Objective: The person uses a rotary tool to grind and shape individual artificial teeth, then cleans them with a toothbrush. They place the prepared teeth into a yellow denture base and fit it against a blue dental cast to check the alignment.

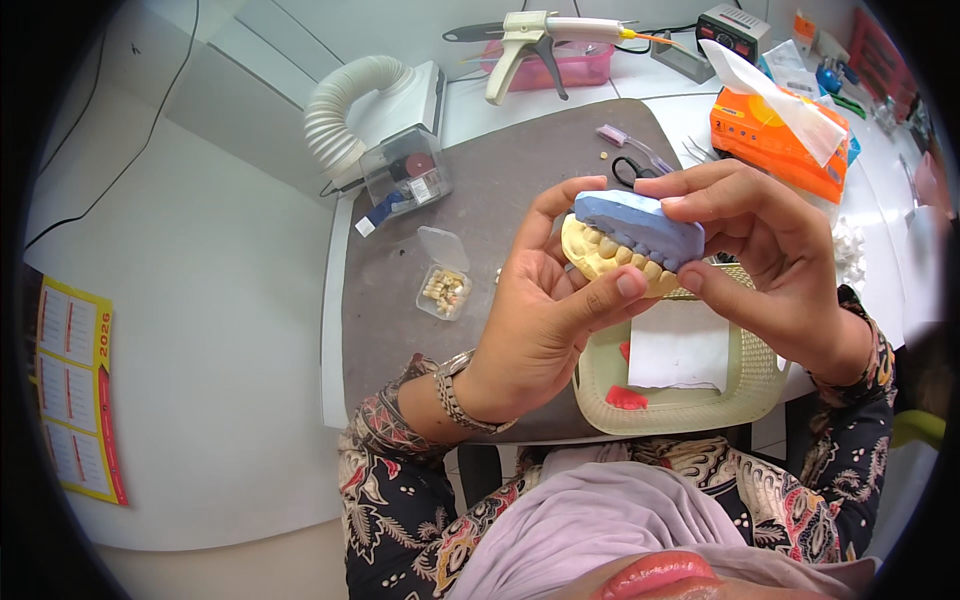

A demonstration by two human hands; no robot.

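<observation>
A blue dental cast and a cream-yellow dental cast are held together above the bench, their rows of teeth facing and touching. My left hand grips the yellow cast from below, its thumb against the front teeth. On the blue cast, the fingers of my right hand press the top, while the thumb rests near the right edge where the two casts meet. Below my hands stands a pale green plastic basket with a white paper and red wax-like pieces.
A small open clear box of tooth pieces lies left. Farther back are a dispensing gun, a ribbed white hose, a clear container, a toothbrush, black-handled scissors and an orange tissue pack.
</observation>
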